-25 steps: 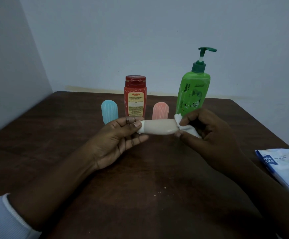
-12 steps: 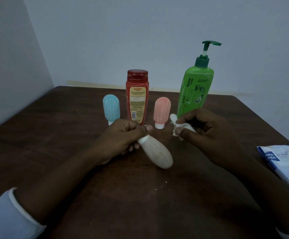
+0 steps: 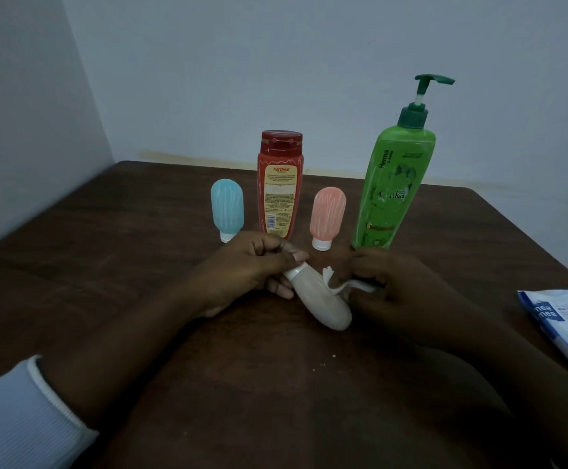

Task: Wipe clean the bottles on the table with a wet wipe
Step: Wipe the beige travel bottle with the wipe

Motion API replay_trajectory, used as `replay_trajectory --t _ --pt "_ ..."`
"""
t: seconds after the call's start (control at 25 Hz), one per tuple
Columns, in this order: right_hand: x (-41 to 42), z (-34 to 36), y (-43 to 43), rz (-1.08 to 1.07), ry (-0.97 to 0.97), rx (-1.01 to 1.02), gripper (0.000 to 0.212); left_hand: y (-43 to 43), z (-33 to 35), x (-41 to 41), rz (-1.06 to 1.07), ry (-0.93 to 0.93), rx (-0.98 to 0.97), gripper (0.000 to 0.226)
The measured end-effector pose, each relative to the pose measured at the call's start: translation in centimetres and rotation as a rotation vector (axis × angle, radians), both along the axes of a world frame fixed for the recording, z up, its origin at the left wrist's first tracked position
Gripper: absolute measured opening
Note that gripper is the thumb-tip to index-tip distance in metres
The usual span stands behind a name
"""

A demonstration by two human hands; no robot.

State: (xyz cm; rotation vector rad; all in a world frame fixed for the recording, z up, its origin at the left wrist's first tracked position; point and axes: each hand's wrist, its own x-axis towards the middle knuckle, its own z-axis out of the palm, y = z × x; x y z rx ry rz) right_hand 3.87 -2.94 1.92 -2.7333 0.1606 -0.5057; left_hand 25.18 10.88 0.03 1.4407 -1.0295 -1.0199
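Our left hand [image 3: 242, 272] pinches the white cap end of the small beige bottle [image 3: 323, 308] between curled fingers and thumb, so that the bottle slants down toward us and to the right, low over the dark wooden table [image 3: 133, 272]; we cannot tell whether its rounded end touches the wood. Our right hand [image 3: 401, 294] has its fingers curled round the white wet wipe [image 3: 357, 285], which we press against the bottle's right side. Behind the hands stand four bottles in a row: a blue bottle [image 3: 227, 208] and a pink bottle [image 3: 328, 214], both cap-down, a red bottle [image 3: 280, 184] between them, and a tall green pump bottle [image 3: 394, 191] at the right. A blue-and-white wipes pack [image 3: 567, 328] lies at the table's right edge.
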Motion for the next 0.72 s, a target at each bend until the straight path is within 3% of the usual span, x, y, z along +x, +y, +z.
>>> replay_trajectory --t 0.12,0.24,0.36,0.52,0.72 --pt "-0.3 0.5 0.1 0.010 0.078 -0.005 0.023 -0.1 -0.1 0.3 -0.040 0.027 0.026 0.044" --pt "-0.6 1.1 1.1 0.127 0.133 -0.038 0.024 -0.1 -0.3 0.4 -0.033 -0.002 0.009 0.028" --pt "0.3 0.1 1.6 0.150 0.058 -0.159 0.025 -0.1 -0.5 0.5 -0.038 0.018 -0.010 0.033" --pt "0.1 -0.2 0.7 0.009 0.053 -0.091 0.023 -0.1 -0.5 0.6 -0.037 0.058 -0.013 0.040" --pt "0.9 -0.7 2.1 0.146 0.039 -0.221 0.022 -0.1 -0.7 0.6 -0.032 0.067 -0.023 0.037"
